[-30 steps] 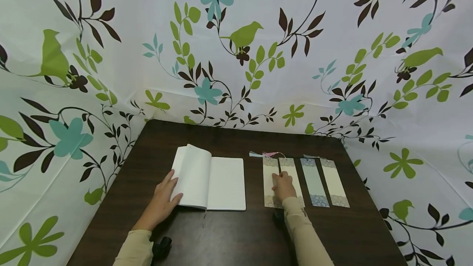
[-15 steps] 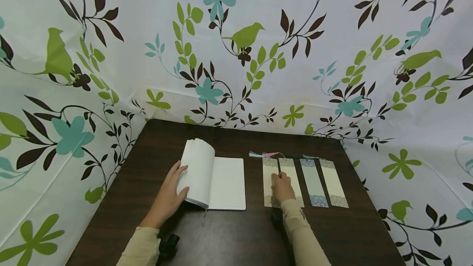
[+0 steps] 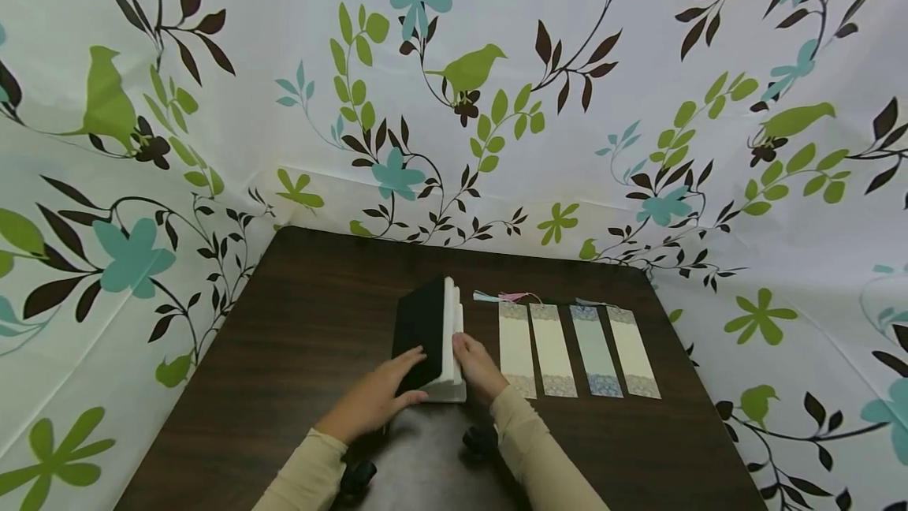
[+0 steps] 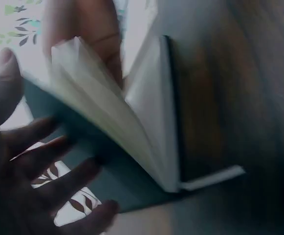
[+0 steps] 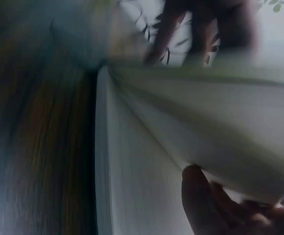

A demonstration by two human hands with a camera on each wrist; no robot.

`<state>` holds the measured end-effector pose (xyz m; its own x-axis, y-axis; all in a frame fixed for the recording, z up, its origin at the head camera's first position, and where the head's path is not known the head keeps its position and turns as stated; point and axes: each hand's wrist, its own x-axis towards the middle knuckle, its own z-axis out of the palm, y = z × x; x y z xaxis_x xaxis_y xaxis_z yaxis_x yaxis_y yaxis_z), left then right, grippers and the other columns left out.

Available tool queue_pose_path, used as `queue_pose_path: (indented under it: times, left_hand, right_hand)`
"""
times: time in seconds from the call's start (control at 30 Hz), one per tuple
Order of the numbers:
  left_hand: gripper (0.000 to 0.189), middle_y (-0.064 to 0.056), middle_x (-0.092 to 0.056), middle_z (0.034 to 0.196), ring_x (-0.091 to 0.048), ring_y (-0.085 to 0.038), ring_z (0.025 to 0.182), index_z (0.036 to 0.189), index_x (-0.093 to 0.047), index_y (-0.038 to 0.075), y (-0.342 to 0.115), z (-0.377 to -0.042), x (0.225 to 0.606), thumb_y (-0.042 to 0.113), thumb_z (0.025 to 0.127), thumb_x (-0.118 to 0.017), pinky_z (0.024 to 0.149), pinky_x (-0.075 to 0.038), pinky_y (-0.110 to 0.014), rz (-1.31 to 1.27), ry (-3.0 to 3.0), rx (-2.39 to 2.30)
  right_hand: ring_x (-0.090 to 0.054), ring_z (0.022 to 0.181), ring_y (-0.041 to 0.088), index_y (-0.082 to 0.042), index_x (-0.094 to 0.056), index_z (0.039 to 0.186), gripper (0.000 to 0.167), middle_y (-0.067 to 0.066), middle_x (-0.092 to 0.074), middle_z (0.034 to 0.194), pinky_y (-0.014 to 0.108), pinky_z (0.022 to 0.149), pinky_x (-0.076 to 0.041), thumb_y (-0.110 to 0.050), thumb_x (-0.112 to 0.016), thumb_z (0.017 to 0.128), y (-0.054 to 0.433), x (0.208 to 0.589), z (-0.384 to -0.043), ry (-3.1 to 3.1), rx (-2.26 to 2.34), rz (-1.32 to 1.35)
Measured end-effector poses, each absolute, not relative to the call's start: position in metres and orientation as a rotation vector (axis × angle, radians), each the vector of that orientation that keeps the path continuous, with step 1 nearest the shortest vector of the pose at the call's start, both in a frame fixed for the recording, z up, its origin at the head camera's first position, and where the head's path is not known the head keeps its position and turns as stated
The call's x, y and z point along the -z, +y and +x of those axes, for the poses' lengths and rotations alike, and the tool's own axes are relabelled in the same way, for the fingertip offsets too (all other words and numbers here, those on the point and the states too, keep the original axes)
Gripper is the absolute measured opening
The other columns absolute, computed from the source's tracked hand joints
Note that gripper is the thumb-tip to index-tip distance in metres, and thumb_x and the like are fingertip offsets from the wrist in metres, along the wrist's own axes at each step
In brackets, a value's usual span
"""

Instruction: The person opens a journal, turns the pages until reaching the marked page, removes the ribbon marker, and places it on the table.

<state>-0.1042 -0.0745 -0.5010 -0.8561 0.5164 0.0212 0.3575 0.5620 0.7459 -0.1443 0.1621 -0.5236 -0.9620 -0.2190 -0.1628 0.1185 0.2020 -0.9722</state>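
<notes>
A black-covered notebook (image 3: 418, 333) stands half folded on the table, its cover tilted up over fanned white pages. My left hand (image 3: 379, 397) lies against the outside of the cover; in the left wrist view its fingers (image 4: 78, 178) are spread along the dark cover (image 4: 107, 161). From the other side, my right hand (image 3: 481, 369) is at the loose page edges. In the right wrist view, its thumb (image 5: 195, 188) and bent fingers hold the edge of the raised pages (image 5: 220, 132). Several bookmarks, including a pale green one (image 3: 596, 349), lie to the right.
Beneath everything is a dark wooden table (image 3: 298, 353). Blue and pink tassels (image 3: 507, 297) extend from the tops of the bookmarks. A white sheet printed with birds and leaves (image 3: 567, 132) hangs behind and beside the table. A thin pale strip (image 4: 215, 177) sticks out at the notebook's lower end.
My left hand has swung the notebook's left side up and over to the right, showing the black cover. My right hand has left the bookmarks and moved left to the pages.
</notes>
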Motion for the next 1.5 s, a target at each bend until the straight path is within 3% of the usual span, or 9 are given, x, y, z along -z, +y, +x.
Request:
queue_pose_path:
  times: [0.13,0.2,0.27,0.37,0.43,0.53,0.77,0.97,1.5]
  left_hand:
    - [0.053,-0.010,-0.040,0.160,-0.041,-0.038,0.142,0.148,-0.053,0.013,-0.073,-0.102,0.510,0.039,0.103,-0.058,0.108,-0.037,-0.063,0.830,2.586,-0.991]
    - [0.048,-0.009,-0.042,0.158,-0.043,-0.037,0.141,0.146,-0.056,0.013,-0.073,-0.101,0.513,0.036,0.103,-0.059,0.106,-0.038,-0.065,0.851,2.626,-0.923]
    - [0.045,-0.009,-0.044,0.157,-0.044,-0.036,0.140,0.144,-0.059,0.014,-0.073,-0.100,0.516,0.032,0.103,-0.061,0.104,-0.039,-0.067,0.867,2.665,-0.863]
    - [0.041,-0.009,-0.047,0.154,-0.047,-0.035,0.137,0.140,-0.063,0.016,-0.074,-0.100,0.522,0.030,0.101,-0.064,0.100,-0.042,-0.067,0.877,2.756,-0.759]
    - [0.039,-0.010,-0.051,0.151,-0.050,-0.034,0.134,0.136,-0.066,0.017,-0.075,-0.100,0.527,0.030,0.099,-0.068,0.097,-0.045,-0.064,0.857,2.843,-0.687]
    - [0.039,-0.009,-0.054,0.148,-0.054,-0.033,0.129,0.132,-0.069,0.018,-0.080,-0.101,0.532,0.028,0.095,-0.073,0.093,-0.048,-0.062,0.807,2.948,-0.608]
    - [0.038,-0.006,-0.055,0.148,-0.055,-0.033,0.129,0.131,-0.069,0.020,-0.085,-0.106,0.538,0.022,0.094,-0.074,0.091,-0.050,-0.061,0.788,2.966,-0.612]
    - [0.037,-0.007,-0.059,0.143,-0.056,-0.032,0.126,0.127,-0.072,0.019,-0.085,-0.106,0.539,0.019,0.090,-0.078,0.088,-0.051,-0.060,0.820,2.989,-0.659]
    - [0.035,-0.009,-0.059,0.141,-0.054,-0.034,0.129,0.123,-0.073,0.018,-0.085,-0.112,0.544,0.019,0.088,-0.080,0.090,-0.050,-0.061,0.849,2.904,-0.746]
  right_hand:
    - [-0.023,0.148,0.047,0.012,-0.025,0.154,0.070,0.032,-0.028,0.159,0.059,0.118,-0.025,-0.042,-0.036,0.111,0.159,0.519,-0.149,2.182,1.863,0.056]
    - [-0.029,0.146,0.048,0.012,-0.025,0.155,0.066,0.032,-0.032,0.157,0.058,0.116,-0.029,-0.036,-0.040,0.111,0.162,0.518,-0.151,2.235,1.846,0.115]
    - [-0.043,0.137,0.047,0.010,-0.027,0.155,0.060,0.033,-0.042,0.150,0.057,0.110,-0.039,-0.026,-0.045,0.110,0.166,0.518,-0.152,2.303,1.800,0.142]
    - [-0.065,0.110,0.039,0.008,-0.034,0.153,0.057,0.029,-0.060,0.130,0.050,0.092,-0.053,-0.013,-0.057,0.105,0.170,0.521,-0.153,2.528,1.589,0.069]
    - [-0.067,0.094,0.032,0.007,-0.037,0.151,0.059,0.024,-0.065,0.115,0.046,0.081,-0.055,-0.007,-0.063,0.100,0.170,0.527,-0.154,2.702,1.393,-0.007]
    - [-0.062,0.088,0.026,0.002,-0.044,0.150,0.059,0.017,-0.062,0.108,0.043,0.076,-0.052,-0.009,-0.068,0.098,0.169,0.538,-0.153,2.914,1.056,-0.127]
    - [-0.059,0.099,0.029,-0.011,-0.068,0.133,0.040,0.012,-0.059,0.118,0.040,0.070,-0.052,-0.020,-0.073,0.094,0.167,0.552,-0.152,3.223,0.490,-0.355]
    - [-0.057,0.126,0.028,-0.009,-0.070,0.128,0.034,0.010,-0.061,0.138,0.048,0.081,-0.054,-0.024,-0.071,0.096,0.169,0.554,-0.152,3.312,0.156,-0.545]
    - [-0.060,0.120,0.026,-0.016,-0.067,0.128,0.037,0.002,-0.060,0.140,0.049,0.077,-0.052,-0.033,-0.069,0.096,0.179,0.567,-0.151,3.302,0.068,-0.528]
